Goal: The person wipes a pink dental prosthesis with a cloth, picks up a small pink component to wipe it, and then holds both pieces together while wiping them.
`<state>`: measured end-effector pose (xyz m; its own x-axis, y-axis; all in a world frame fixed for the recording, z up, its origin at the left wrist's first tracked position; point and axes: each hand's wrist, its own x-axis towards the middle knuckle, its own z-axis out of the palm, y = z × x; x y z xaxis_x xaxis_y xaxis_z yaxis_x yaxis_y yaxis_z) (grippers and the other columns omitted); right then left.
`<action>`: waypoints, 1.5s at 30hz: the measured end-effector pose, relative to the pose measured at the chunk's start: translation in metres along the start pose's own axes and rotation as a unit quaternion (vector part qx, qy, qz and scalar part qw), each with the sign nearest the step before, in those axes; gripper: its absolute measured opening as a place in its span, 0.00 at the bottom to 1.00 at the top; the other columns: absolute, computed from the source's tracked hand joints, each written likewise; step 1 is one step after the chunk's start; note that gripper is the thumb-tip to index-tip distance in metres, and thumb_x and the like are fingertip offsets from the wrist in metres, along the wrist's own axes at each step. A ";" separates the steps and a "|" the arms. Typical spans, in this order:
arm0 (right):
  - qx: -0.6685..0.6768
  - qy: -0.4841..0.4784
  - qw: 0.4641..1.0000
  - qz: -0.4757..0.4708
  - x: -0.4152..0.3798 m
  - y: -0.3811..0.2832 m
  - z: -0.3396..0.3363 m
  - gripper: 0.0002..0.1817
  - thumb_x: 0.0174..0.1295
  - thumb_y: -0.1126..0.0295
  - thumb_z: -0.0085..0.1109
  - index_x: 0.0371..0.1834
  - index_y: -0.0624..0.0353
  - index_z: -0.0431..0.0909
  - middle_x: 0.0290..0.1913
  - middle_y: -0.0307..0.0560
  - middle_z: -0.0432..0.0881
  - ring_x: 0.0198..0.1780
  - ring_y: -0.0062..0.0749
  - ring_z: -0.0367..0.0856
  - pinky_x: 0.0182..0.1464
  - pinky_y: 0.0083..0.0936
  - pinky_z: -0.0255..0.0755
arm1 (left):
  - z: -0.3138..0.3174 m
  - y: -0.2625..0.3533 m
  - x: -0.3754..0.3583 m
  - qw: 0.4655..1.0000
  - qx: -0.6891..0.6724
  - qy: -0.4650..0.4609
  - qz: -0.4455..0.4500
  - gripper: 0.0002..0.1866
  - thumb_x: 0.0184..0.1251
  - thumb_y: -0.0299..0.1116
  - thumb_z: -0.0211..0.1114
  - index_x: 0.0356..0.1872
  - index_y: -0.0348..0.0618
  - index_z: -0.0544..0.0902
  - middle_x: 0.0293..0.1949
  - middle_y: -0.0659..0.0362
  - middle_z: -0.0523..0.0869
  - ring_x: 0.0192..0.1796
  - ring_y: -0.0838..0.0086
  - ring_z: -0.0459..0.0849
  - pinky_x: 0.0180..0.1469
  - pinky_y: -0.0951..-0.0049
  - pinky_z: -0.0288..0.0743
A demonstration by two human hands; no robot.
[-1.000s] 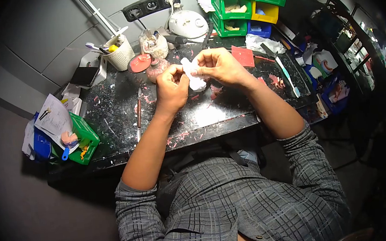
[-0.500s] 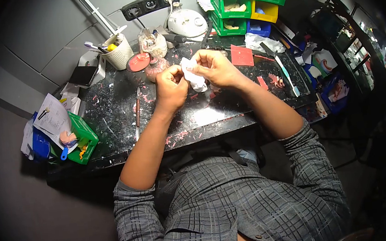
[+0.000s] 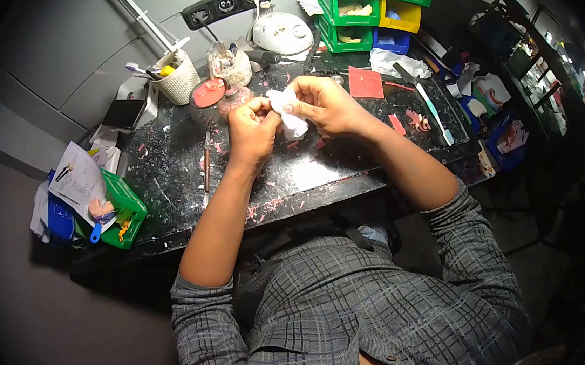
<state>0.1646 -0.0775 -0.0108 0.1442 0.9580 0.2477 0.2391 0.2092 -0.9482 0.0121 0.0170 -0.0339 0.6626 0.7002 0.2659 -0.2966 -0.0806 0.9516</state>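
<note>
A crumpled white cloth or tissue (image 3: 292, 125) hangs between my two hands above the black worktable. My left hand (image 3: 252, 133) pinches its left side with closed fingers. On the other side my right hand (image 3: 327, 106) grips the cloth between thumb and fingers. Whether something small is wrapped inside is hidden. Just behind my left hand stand a glass burner-like jar with pink contents (image 3: 234, 100) and a round red dish (image 3: 208, 93). A knife with a brown handle (image 3: 206, 164) lies left of my left forearm.
A red square sheet (image 3: 365, 82) and a toothbrush (image 3: 433, 109) lie at the right. Stacked green bins (image 3: 354, 15) stand behind. At the back left is a white woven cup (image 3: 181, 84); a green bin (image 3: 125, 198) sits at the left edge. Red scraps dot the worktable (image 3: 176, 215).
My left hand has shifted slightly left, and the white cloth has changed its fold, its lower end now bunched rounder. My right hand has hardly moved and both still hold the cloth.
</note>
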 end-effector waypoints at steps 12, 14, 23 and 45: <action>-0.048 0.027 0.998 0.001 -0.002 -0.001 -0.020 0.16 0.64 0.86 0.55 0.54 0.64 0.75 0.39 0.41 0.83 0.45 0.22 0.83 0.46 0.20 0.77 | -0.005 0.007 0.000 0.989 0.112 0.028 0.093 0.02 0.65 0.21 0.65 0.36 0.33 0.83 0.30 0.64 0.85 0.28 0.88 0.77 0.30 0.86 0.68; -0.023 0.043 0.999 -0.023 0.000 0.001 -0.031 0.17 0.64 0.85 0.56 0.55 0.64 0.75 0.42 0.44 0.84 0.45 0.22 0.83 0.49 0.20 0.77 | -0.007 0.008 0.001 0.990 0.103 0.039 0.091 0.02 0.65 0.21 0.65 0.36 0.33 0.84 0.30 0.65 0.85 0.28 0.88 0.77 0.31 0.86 0.68; 0.048 -0.095 0.993 -0.059 -0.009 -0.028 -0.028 0.15 0.64 0.80 0.60 0.54 0.65 0.78 0.46 0.42 0.83 0.47 0.20 0.80 0.51 0.20 0.75 | -0.006 0.016 -0.002 0.865 0.400 0.034 0.301 0.03 0.57 0.24 0.66 0.29 0.34 0.83 0.24 0.49 0.84 0.23 0.70 0.81 0.30 0.72 0.73; 0.278 0.157 0.947 0.004 -0.003 -0.011 -0.049 0.09 0.63 0.77 0.54 0.44 0.64 0.81 0.39 0.40 0.83 0.40 0.22 0.81 0.44 0.18 0.73 | -0.019 0.020 0.005 0.995 -0.067 0.075 0.004 0.07 0.69 0.24 0.61 0.40 0.31 0.84 0.36 0.56 0.87 0.26 0.84 0.76 0.23 0.86 0.64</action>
<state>0.2089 -0.0921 0.0084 0.4440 0.8724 0.2046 -0.2942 0.3576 -0.8863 -0.0041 0.0324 -0.0164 0.5524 0.7991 0.2374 -0.3967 0.0016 0.9179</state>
